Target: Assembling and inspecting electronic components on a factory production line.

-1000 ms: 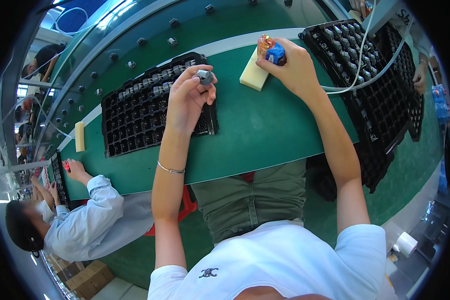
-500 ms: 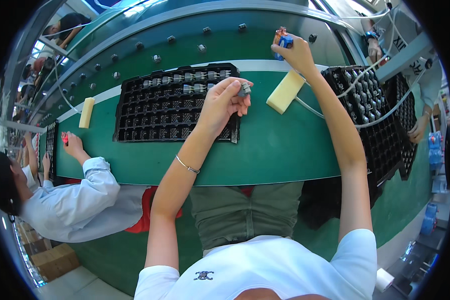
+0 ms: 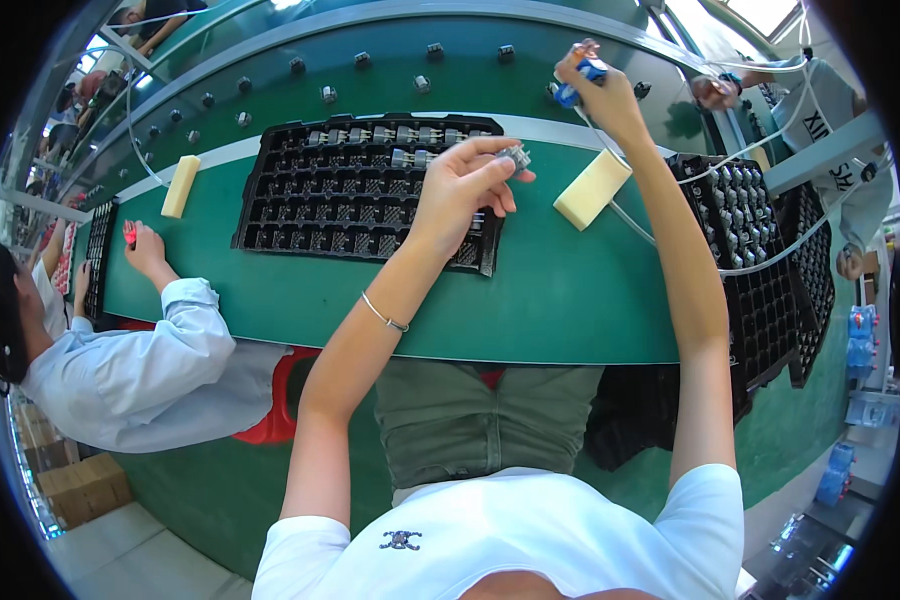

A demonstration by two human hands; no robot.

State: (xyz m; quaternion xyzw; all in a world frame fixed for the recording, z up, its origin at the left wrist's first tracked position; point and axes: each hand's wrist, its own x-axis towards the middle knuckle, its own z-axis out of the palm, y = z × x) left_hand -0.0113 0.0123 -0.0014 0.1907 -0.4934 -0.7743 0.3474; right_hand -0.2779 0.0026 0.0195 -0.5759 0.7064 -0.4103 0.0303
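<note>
My left hand (image 3: 458, 190) is closed in a pinch on a small grey metallic part (image 3: 516, 156), held above the right end of a black compartment tray (image 3: 315, 212). Similar grey parts fill much of the tray's far row, with a few more in the row nearer me; my hand hides part of the tray. Farther off to the right, my right hand (image 3: 610, 106) is wrapped round a blue hand tool (image 3: 568, 92) with a copper-coloured end. It is raised over the far edge of the green table (image 3: 530, 310), beyond a pale yellow block (image 3: 592, 190).
Small parts sit spaced along a green belt (image 3: 390, 92) behind the table. More black trays (image 3: 755, 300) overlap at right, crossed by a white hose (image 3: 760, 268). A co-worker (image 3: 130, 345) sits at left beside another yellow block (image 3: 180, 187); a person's hand (image 3: 715, 92) reaches in at far right.
The whole view has shifted, with tray and table sliding slightly right. Both my hands keep their holds; the blue tool is tilted differently. The other person's hand at far right has moved left.
</note>
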